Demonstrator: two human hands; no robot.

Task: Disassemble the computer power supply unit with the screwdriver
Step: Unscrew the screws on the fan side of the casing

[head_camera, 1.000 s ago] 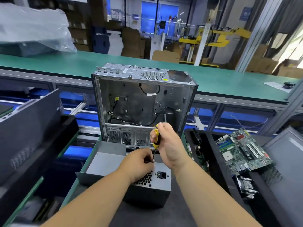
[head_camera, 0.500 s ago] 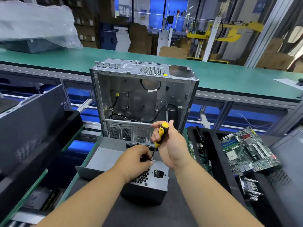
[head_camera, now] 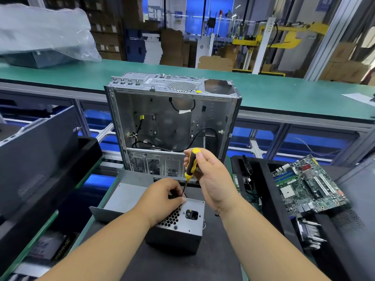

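The grey power supply unit [head_camera: 182, 224] stands on the black mat near me, its honeycomb fan grille and power socket facing up. My left hand [head_camera: 162, 197] lies on its top edge with fingers curled around the screwdriver's tip area; what they pinch is hidden. My right hand [head_camera: 211, 179] grips the yellow and black screwdriver [head_camera: 190, 165] upright, its shaft running down to the unit's top rim beside my left fingers. A removed grey metal cover [head_camera: 125, 193] lies just left of the unit.
An empty metal computer case [head_camera: 172, 122] stands open right behind the unit. A motherboard [head_camera: 306, 183] lies in a black tray at the right, with a heatsink [head_camera: 308, 232] below it. Dark case panels [head_camera: 36, 159] lean at the left. A green conveyor [head_camera: 284, 96] runs across the back.
My right hand has raised the screwdriver handle slightly and shifted its fingers on it. My left hand has stayed on the unit. The camera has tilted down a little.
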